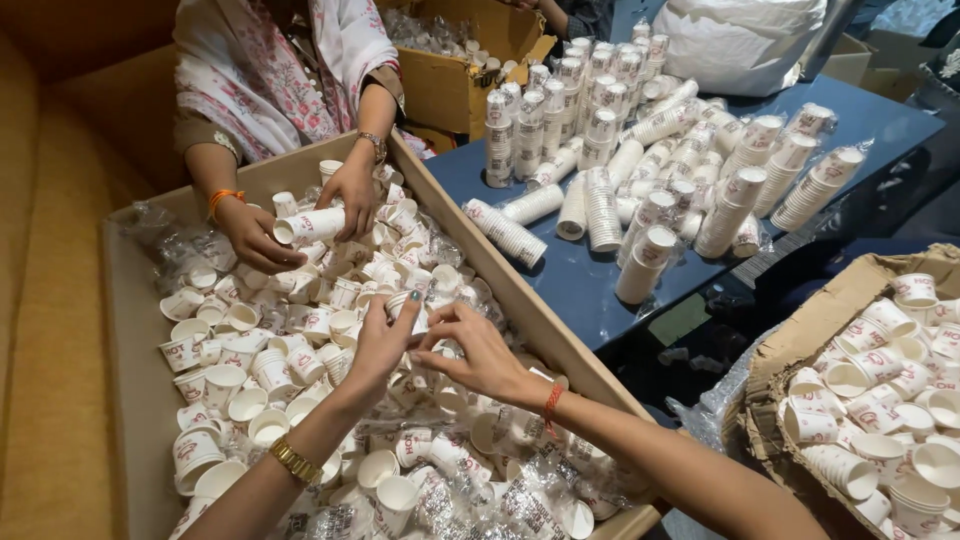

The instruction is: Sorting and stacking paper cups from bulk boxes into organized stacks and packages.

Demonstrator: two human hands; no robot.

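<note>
Hands meet over cardboard tray (130, 330) of loose paper cups: left hand (378, 345) and right hand (478, 350) both grip narrow on one small cup (408, 308). Co-worker's hands (300, 215) hold cup stack (312, 224) opposite. Wrapped stacks (620, 170) crowd blue surface (590, 290).

Loose paper cups (300, 370) crowd my cardboard tray (135, 330), another person's hands (300, 215) block its far end, bare strip left.

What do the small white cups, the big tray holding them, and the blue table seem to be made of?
Small white cups: likely paper, matte, thin rolled rims.
Tray: corrugated cardboard, dull brown, with raw-cut edges.
Blue table: smooth and slightly glossy, perhaps laminate or painted board; unclear.
Sleeves around the stacked cups: thin clear plastic, shiny and crinkled.
</note>
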